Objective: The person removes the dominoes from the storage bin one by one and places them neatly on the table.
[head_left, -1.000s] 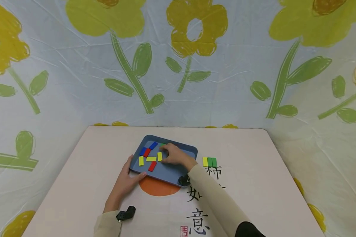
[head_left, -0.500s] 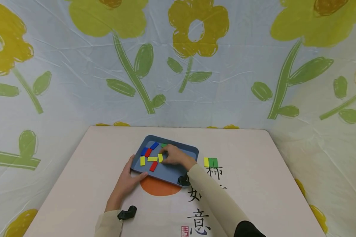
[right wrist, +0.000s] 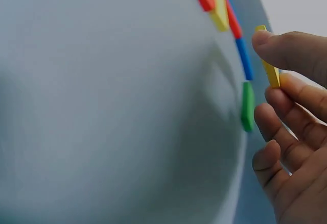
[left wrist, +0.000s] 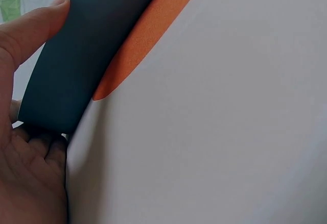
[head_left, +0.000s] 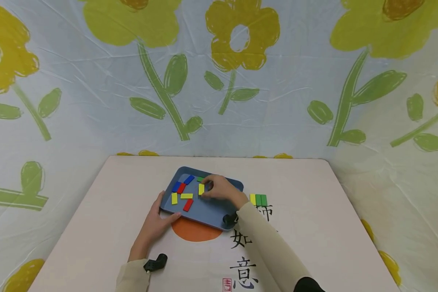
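A blue tray (head_left: 208,212) lies tilted in plan on the table, with several small flat blocks inside. My left hand (head_left: 157,221) grips its left corner; in the left wrist view the thumb (left wrist: 43,25) presses the outer wall while the other fingers curl beneath the edge. Over the tray, my right hand (head_left: 223,188) pinches a yellow block (right wrist: 271,71) between thumb and fingertips, held up off the tray floor. Left in the tray are a red block (head_left: 188,205), a yellow block (head_left: 186,196), blue blocks (head_left: 189,179) and a green block (right wrist: 248,106), partly hidden by the right hand.
Right of the tray, one yellow and two green blocks (head_left: 258,200) stand side by side in a row on the table (head_left: 314,227). The table cover bears an orange disc (head_left: 197,232) and black characters (head_left: 244,269). A flower-printed cloth (head_left: 270,121) hangs behind.
My right hand has moved slightly right and up with the yellow block, away from the yellow and red blocks beside it. The left hand keeps its grip on the tray.
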{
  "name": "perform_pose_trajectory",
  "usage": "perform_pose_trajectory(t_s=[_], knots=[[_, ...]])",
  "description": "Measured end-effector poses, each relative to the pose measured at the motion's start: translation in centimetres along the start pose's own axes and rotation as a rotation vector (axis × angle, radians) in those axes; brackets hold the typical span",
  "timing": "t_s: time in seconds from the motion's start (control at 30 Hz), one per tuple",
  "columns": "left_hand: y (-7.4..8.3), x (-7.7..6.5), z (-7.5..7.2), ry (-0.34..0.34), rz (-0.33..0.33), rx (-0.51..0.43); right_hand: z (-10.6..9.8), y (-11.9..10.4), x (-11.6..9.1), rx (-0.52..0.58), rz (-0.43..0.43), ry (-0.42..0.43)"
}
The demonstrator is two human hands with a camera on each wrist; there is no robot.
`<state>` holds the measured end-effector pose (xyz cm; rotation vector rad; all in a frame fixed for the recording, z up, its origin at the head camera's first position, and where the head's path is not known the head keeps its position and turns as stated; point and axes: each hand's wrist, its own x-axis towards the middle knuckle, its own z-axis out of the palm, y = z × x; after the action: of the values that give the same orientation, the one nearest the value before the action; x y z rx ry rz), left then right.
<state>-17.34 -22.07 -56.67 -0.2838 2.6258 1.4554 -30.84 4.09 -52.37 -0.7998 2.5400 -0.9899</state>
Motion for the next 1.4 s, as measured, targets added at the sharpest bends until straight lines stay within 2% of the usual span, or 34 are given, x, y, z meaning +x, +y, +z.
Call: perform_pose_trajectory(t_s=[0.27,0.67,1.13,1.4], knots=[[-0.2,-0.1,-0.4,-0.002,-0.002,0.014,-2.1,0.1,-1.5,0.032,0.007,0.058],[-0.1,-0.3,-0.4,-0.011,0.006,0.002,-4.8,2.0,-6.3,0.025,0.003,0.216],[0.1,-0.2,-0.3,-0.010,0.006,0.000,-6.5,6.1,-12.2,0.021,0.075,0.322],[0.0,-0.1,-0.2,-0.018,0.018,-0.004,-6.9,8.6,-14.8,-0.021,0.164,0.337]])
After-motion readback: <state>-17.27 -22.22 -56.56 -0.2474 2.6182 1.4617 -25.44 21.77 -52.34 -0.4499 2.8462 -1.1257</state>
